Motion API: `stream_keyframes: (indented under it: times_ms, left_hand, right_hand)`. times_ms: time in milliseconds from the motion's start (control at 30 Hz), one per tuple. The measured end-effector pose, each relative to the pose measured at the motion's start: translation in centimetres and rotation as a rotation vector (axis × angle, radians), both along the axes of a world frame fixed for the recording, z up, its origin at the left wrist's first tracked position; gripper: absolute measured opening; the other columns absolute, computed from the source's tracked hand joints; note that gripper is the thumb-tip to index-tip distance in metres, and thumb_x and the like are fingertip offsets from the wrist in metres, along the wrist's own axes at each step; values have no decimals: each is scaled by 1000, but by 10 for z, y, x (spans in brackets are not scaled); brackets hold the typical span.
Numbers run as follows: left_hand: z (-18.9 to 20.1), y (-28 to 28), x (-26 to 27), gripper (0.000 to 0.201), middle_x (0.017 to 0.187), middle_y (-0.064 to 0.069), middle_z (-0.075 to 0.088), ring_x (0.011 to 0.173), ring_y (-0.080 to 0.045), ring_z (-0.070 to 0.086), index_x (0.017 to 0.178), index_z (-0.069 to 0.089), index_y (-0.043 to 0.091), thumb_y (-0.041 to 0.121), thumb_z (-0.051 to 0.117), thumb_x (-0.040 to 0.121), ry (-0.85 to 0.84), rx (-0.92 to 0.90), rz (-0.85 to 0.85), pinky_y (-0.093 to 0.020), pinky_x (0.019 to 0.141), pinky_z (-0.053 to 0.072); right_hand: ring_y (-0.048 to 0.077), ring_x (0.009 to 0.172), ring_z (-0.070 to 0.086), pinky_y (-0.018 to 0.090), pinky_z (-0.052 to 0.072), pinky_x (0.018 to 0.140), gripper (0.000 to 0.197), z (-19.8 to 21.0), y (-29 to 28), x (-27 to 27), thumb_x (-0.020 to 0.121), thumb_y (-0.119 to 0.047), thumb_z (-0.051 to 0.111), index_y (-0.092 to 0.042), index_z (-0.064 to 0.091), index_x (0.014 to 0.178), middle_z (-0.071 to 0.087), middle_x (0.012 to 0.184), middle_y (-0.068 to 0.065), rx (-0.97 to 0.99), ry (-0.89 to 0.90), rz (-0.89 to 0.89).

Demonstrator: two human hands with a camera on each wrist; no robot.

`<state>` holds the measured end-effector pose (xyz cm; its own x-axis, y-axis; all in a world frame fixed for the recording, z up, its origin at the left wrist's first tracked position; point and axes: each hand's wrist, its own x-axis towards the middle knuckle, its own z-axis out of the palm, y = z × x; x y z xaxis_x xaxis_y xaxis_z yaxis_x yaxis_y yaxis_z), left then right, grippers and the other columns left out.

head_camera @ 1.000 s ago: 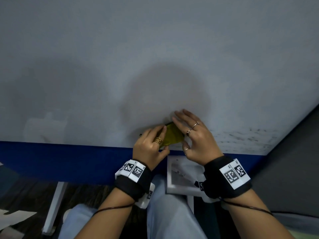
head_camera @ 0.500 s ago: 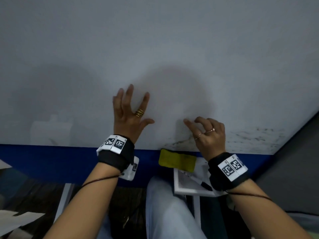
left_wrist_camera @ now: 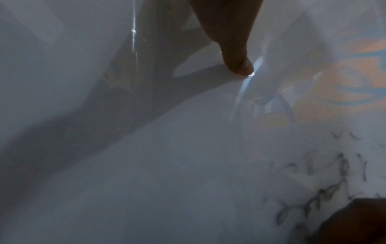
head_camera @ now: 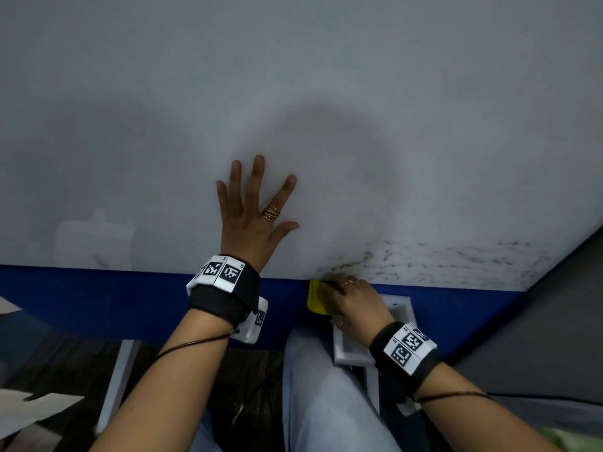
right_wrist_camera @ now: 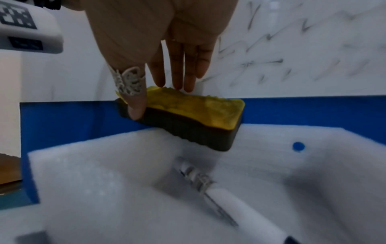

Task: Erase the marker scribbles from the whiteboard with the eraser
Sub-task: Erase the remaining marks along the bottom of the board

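The whiteboard (head_camera: 326, 93) fills the upper head view, with faint black scribbles (head_camera: 440, 262) along its lower right edge. My left hand (head_camera: 257, 203) lies flat on the board, fingers spread, holding nothing; its thumb (left_wrist_camera: 236, 57) touches the surface in the left wrist view, left of the scribbles (left_wrist_camera: 325, 189). The yellow-topped, dark-sided eraser (head_camera: 318, 298) sits below the board's blue edge. My right hand (head_camera: 355, 301) grips it. In the right wrist view the thumb presses the eraser's (right_wrist_camera: 198, 112) near side and the fingertips (right_wrist_camera: 177, 85) hold its far edge.
A white tray (right_wrist_camera: 104, 189) hangs under the blue board edge (head_camera: 98, 298) and holds a white marker (right_wrist_camera: 219, 193). My legs in light trousers (head_camera: 326, 402) are below. A grey wall (head_camera: 554, 305) closes the right side. More scribbles (right_wrist_camera: 282, 54) show above the eraser.
Both hands held the eraser at the board's lower edge, then it dropped to the tray. My left hand moved up flat onto the board. My right hand came down and took the eraser.
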<state>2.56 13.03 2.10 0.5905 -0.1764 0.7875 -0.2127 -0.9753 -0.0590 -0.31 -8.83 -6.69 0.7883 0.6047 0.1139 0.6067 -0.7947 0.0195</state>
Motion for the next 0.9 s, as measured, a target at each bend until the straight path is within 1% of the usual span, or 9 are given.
stream_keyframes:
  times_ms: [67, 167, 267, 367, 433, 500, 633, 733, 900]
  left_hand:
    - [-2, 0, 1, 81, 152, -2, -7, 138, -38, -3, 147, 2, 44, 52, 53, 85, 2, 3, 4, -62, 108, 3]
    - [-4, 0, 3, 81, 154, 2, -24, 140, -35, -12, 147, -6, 42, 54, 47, 85, 16, 30, 31, -62, 107, 1]
    - [-6, 1, 7, 82, 150, 1, -35, 138, -30, -30, 146, -11, 40, 55, 41, 85, 27, 56, 36, -64, 104, -1]
    - [-7, 0, 9, 82, 149, -2, -36, 136, -31, -33, 146, -13, 37, 55, 38, 85, 30, 68, 32, -64, 103, -3]
    - [-9, -1, 10, 82, 149, -3, -36, 136, -32, -33, 147, -13, 36, 54, 38, 85, 25, 63, 33, -65, 102, -4]
    - [-9, -2, 9, 82, 149, -5, -36, 137, -34, -31, 146, -14, 36, 53, 38, 86, 38, 41, 21, -66, 102, -3]
    - [-5, -5, 7, 83, 153, -12, -14, 133, -49, -1, 145, -16, 35, 52, 38, 85, 85, 24, 14, -69, 102, -1]
    - [-5, -5, 6, 83, 150, -6, -31, 132, -48, -1, 144, -20, 38, 50, 37, 85, 97, -5, -11, -59, 105, -16]
    - [-7, -5, 7, 82, 145, -3, -43, 133, -46, -3, 144, -20, 37, 51, 36, 86, 110, 3, -3, -54, 105, -19]
  right_hand:
    - [22, 67, 65, 26, 51, 54, 80, -6, 5, 0, 21, -36, 90, -16, 74, 96, 69, 88, 5, 17, -46, 5]
    - [24, 72, 65, 27, 52, 58, 77, -15, 6, 1, 22, -30, 88, -18, 74, 97, 69, 86, 4, 58, -131, 49]
    - [27, 86, 58, 34, 50, 68, 76, -17, 2, -5, 37, -28, 84, -22, 67, 111, 65, 94, 6, 233, -200, 138]
    - [27, 98, 50, 41, 42, 86, 64, -3, -5, -17, 64, -20, 71, -25, 53, 125, 56, 108, 10, 496, -350, 249]
    - [28, 98, 50, 40, 42, 86, 58, 16, -21, -17, 72, -11, 66, -21, 52, 127, 50, 111, 10, 647, -514, 188]
    - [30, 96, 54, 42, 45, 83, 58, 31, -43, -7, 70, -3, 68, -13, 54, 125, 53, 110, 13, 720, -699, 68]
    - [31, 94, 56, 41, 45, 84, 55, 25, -50, 21, 72, -1, 72, -13, 55, 124, 54, 115, 10, 746, -773, -56]
    - [32, 87, 61, 43, 49, 71, 49, -7, -16, 32, 75, 3, 67, -12, 59, 121, 63, 107, 14, 763, -723, 49]
    - [23, 95, 51, 36, 39, 80, 52, -27, 5, 32, 74, 0, 65, -20, 55, 120, 50, 115, 1, 455, -677, 207]
